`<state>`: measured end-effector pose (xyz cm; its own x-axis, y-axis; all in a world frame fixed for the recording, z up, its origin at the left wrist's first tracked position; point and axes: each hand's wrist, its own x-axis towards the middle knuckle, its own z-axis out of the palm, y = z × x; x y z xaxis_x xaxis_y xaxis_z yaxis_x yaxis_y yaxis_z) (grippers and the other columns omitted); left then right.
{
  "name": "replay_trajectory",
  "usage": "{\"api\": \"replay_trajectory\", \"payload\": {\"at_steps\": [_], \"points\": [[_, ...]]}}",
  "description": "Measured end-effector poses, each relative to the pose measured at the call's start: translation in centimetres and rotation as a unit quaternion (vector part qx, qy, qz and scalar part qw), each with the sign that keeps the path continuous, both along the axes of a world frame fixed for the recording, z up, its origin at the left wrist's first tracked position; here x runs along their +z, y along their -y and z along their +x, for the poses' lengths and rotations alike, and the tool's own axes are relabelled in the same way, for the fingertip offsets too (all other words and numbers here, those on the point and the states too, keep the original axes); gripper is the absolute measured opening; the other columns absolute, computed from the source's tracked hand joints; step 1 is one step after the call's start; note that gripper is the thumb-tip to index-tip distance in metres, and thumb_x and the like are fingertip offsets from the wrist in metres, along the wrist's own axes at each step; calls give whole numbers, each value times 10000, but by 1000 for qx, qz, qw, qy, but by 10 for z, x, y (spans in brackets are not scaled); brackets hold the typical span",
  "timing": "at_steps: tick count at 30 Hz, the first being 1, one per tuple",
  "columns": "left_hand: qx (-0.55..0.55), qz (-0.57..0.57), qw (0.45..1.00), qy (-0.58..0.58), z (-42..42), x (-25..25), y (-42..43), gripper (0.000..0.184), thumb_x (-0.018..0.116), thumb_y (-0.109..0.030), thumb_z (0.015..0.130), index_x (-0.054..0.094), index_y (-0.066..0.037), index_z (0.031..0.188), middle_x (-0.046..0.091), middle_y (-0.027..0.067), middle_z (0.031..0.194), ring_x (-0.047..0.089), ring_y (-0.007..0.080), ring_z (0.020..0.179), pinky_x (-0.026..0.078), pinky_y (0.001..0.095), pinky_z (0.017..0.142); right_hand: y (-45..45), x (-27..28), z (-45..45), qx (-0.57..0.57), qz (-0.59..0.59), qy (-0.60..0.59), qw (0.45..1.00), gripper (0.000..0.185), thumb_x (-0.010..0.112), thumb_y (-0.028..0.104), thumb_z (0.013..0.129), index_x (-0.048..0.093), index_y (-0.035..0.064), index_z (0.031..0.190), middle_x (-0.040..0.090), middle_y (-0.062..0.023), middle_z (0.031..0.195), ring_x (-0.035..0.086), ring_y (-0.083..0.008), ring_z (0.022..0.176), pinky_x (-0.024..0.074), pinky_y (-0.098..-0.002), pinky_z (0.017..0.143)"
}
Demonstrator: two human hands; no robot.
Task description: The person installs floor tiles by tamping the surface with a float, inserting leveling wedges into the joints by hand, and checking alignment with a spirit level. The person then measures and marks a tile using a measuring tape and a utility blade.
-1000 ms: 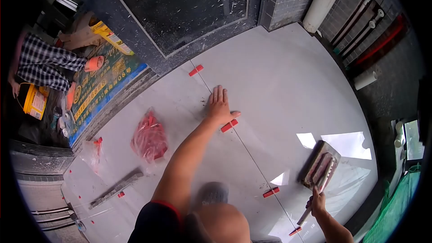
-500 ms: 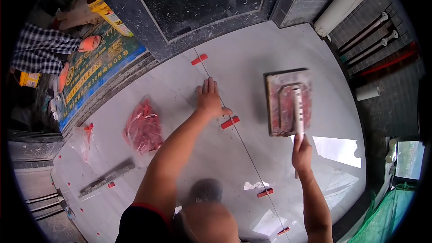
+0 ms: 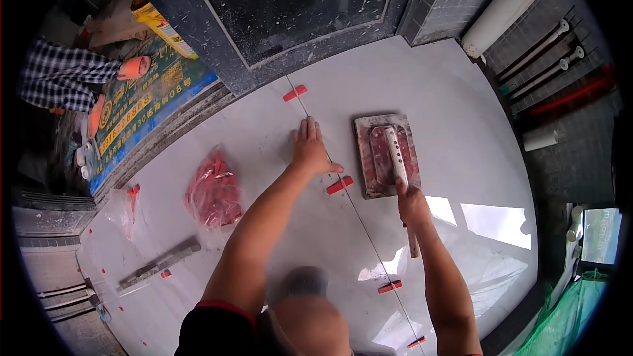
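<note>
My left hand (image 3: 310, 148) lies flat on the pale glossy tile floor (image 3: 369, 66), fingers stretched out, on the joint between two tiles. Nearest to it is a red tile leveling wedge (image 3: 340, 185) seated on that joint, just below my thumb. My right hand (image 3: 413, 206) is wrapped round the white, holed handle of a tile tamper (image 3: 409, 138). This tool has a flat, rectangular, red and cement-stained head, held to the right of the joint. Whether its head touches the tile, I cannot tell.
More red wedges (image 3: 295, 93) sit along the joint. A plastic bag of red pieces (image 3: 214, 191) and a metal straightedge (image 3: 158, 264) lie to the left. A dark door (image 3: 297, 6) stands ahead. Another person's checked trousers (image 3: 62, 69) and a yellow bucket (image 3: 161, 26) show at upper left.
The tamper and my right hand have moved left, closer to the joint. My left hand stays in place on the tile.
</note>
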<state>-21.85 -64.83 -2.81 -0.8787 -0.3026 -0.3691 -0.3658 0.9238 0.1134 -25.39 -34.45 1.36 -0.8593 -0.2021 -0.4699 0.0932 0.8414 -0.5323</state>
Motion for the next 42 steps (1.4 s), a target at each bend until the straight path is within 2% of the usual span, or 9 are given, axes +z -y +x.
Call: {"api": "replay_trajectory", "payload": {"at_steps": [2,4,9,14,20,27,32,35,42], "points": [[2,9,1000,-5,6,-2,0,1534,835,-795,580,138,110,1605,95,287,1701,86,404,1596,164,581,1249,0,24,-11,-39,-25,48,998,740,445,592,1058,656,-107,936,660,-360,780,690,-536,806,559,-540,725],[13,15,1000,-4,-3,4,0,1558,845,-791,567,112,104,1610,74,288,1704,64,400,1600,159,581,1250,1,72,-25,-98,-131,169,972,647,495,643,1036,553,37,815,474,-43,572,557,-136,478,476,-361,455],[41,26,999,19,-9,10,-9,1559,930,-655,558,72,109,1611,32,265,1714,23,374,1607,115,551,1272,-32,48,14,-43,-132,-245,960,682,440,594,1068,654,-36,922,680,-236,732,663,-349,544,525,-448,510],[38,-1,996,80,-18,25,-17,1570,909,-675,578,31,124,1605,-19,277,1715,-12,371,1609,117,541,1273,-29,0,31,-109,8,-52,993,755,339,585,1088,678,-79,963,711,-264,808,740,-384,732,591,-460,612],[57,9,997,53,-17,15,-16,1582,947,-602,527,42,115,1609,47,262,1716,11,361,1611,111,557,1275,-58,27,47,-138,-119,178,967,889,395,817,959,682,-23,1015,621,-76,750,623,-197,607,542,-339,541],[64,-4,995,73,-19,21,-25,1568,940,-600,566,12,112,1610,15,255,1722,6,347,1613,138,567,1268,-91,93,60,-213,-149,135,956,823,380,751,1011,669,-19,1006,624,-78,817,621,-190,693,528,-354,594],[65,-3,994,83,-21,18,-26,1558,928,-610,587,1,115,1608,10,251,1723,3,332,1615,129,557,1273,-82,96,89,-188,-35,-31,981,766,277,618,1090,662,-30,957,681,-254,827,675,-419,837,514,-505,818],[68,-6,993,91,-22,25,-33,1551,927,-605,595,-1,118,1606,10,252,1722,3,330,1615,125,558,1274,-79,24,84,-169,-2,113,979,795,252,681,1067,643,10,895,660,-151,751,682,-266,675,549,-446,682],[70,-13,992,101,-22,30,-34,1552,941,-578,598,-13,124,1602,7,242,1725,10,321,1615,127,563,1275,-83,66,62,-233,-147,189,942,830,298,788,1002,616,28,900,570,-69,691,638,-188,645,534,-368,568]]}}
